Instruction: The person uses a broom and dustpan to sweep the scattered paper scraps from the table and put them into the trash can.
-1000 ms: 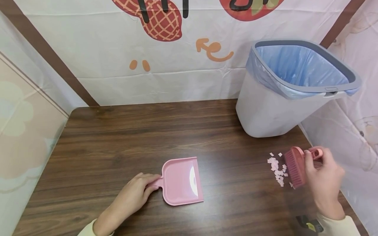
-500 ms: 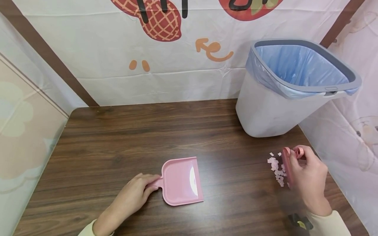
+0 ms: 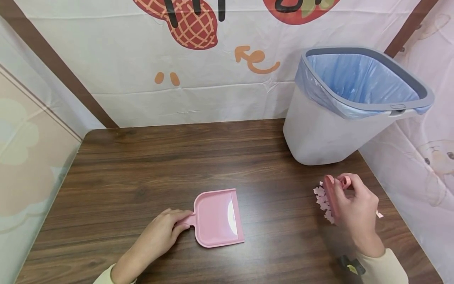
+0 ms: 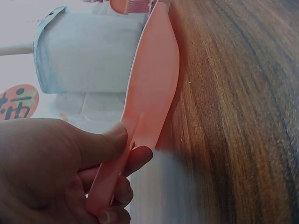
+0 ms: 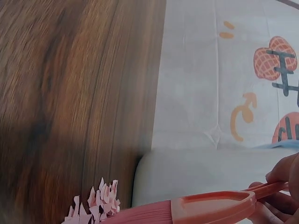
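Observation:
My left hand (image 3: pixel 159 232) grips the handle of a pink dustpan (image 3: pixel 216 219), which lies on the wooden table with its flat lip toward the right. In the left wrist view, thumb and fingers wrap the handle of the dustpan (image 4: pixel 152 70). On the right side my right hand (image 3: pixel 358 215) holds a pink hand brush (image 3: pixel 330 195) by its handle, bristles down. Pale pink paper scraps (image 3: pixel 322 200) are bunched along the brush's left side. The right wrist view has the bristles (image 5: pixel 145 213) right against the scraps (image 5: pixel 100 200).
A white trash bin (image 3: pixel 319 134) with a grey rim and blue liner stands at the table's back right. One stray scrap (image 3: pixel 379 214) lies right of my right hand. Printed cloth (image 3: pixel 213 98) hangs behind the table (image 3: pixel 159 165).
The right hand has moved left with the brush, pushing the paper scraps a little to the left. A single scrap now shows behind it. The left hand and dustpan stay put.

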The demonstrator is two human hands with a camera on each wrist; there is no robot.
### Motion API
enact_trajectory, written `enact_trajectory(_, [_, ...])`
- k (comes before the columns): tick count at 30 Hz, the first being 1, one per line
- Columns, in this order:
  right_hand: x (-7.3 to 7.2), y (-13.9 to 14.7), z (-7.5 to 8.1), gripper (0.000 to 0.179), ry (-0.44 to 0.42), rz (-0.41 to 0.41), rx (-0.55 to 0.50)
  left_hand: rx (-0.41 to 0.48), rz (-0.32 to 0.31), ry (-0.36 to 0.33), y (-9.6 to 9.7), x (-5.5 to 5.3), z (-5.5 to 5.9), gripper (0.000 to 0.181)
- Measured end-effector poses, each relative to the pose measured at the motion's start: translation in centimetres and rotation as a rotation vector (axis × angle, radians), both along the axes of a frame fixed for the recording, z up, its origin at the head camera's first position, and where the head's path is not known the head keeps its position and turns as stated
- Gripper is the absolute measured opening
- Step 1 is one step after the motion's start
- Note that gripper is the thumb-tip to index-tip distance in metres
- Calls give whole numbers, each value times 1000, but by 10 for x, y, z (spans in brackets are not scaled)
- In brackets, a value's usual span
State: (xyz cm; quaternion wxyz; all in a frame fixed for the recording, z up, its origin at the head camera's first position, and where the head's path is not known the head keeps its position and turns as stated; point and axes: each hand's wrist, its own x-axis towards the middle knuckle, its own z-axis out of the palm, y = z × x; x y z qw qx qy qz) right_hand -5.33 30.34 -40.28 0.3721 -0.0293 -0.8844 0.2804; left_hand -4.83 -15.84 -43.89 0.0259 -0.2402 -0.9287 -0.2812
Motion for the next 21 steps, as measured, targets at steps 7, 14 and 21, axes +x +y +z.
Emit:
enact_trajectory(7, [-3, -14, 0, 10, -1, 48, -50, 3, 13, -22, -1, 1, 0, 29])
enact_trajectory(14, [-4, -24, 3, 11, -42, 69, -124, -7, 22, -41, -2, 1, 0, 29])
enact_trajectory(21, [-5, -21, 10, 10, -29, 65, -194, -3, 12, -22, -2, -1, -2, 29])
